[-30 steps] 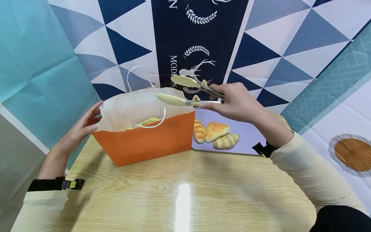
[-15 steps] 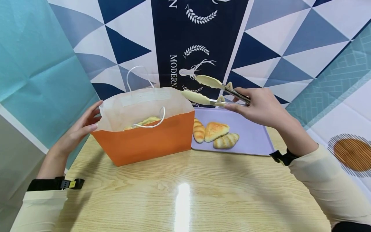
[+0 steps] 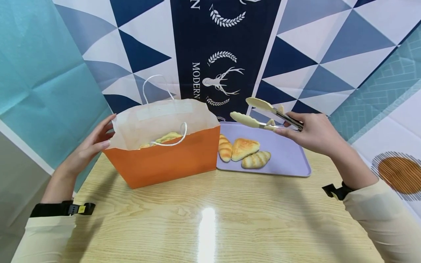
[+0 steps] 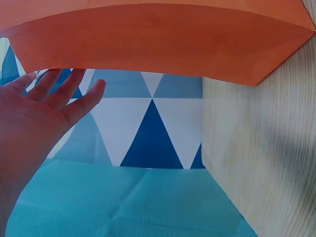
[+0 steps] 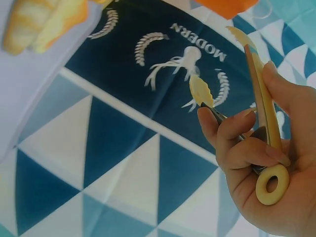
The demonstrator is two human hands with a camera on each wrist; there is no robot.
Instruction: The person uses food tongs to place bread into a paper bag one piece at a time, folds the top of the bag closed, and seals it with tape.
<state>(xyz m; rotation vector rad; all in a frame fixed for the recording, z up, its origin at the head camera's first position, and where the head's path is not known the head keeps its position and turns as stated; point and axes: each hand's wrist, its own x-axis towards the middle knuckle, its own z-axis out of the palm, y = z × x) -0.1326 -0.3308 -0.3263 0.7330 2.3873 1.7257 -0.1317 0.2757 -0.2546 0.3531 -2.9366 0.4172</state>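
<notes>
My right hand [image 3: 317, 133] grips a pair of tongs [image 3: 245, 119] with pale yellow tips, held above the tray's far side. The tips are spread apart with nothing between them. In the right wrist view, fingers and thumb wrap the metal arms near the yellow end ring [image 5: 272, 184]. At the left, my left hand [image 3: 87, 149] rests its spread fingers against the side of an orange paper bag [image 3: 171, 160]. The bag's top gapes, showing a white lining and yellowish food [image 3: 169, 137] inside; the lower contents are hidden behind the front wall.
A lilac tray [image 3: 286, 155] lies right of the bag. On it are a ridged roll [image 3: 225, 148], a triangular bread [image 3: 245, 148] and a striped bun [image 3: 256, 160]. White handles [image 3: 171, 143] rise from the bag. Patterned cloth [image 3: 227, 36] hangs behind the wooden table [image 3: 158, 223].
My right hand has carried the tongs right and slightly down, from over the bag's right end to above the tray's far side. Left hand, bag and breads have kept their places.
</notes>
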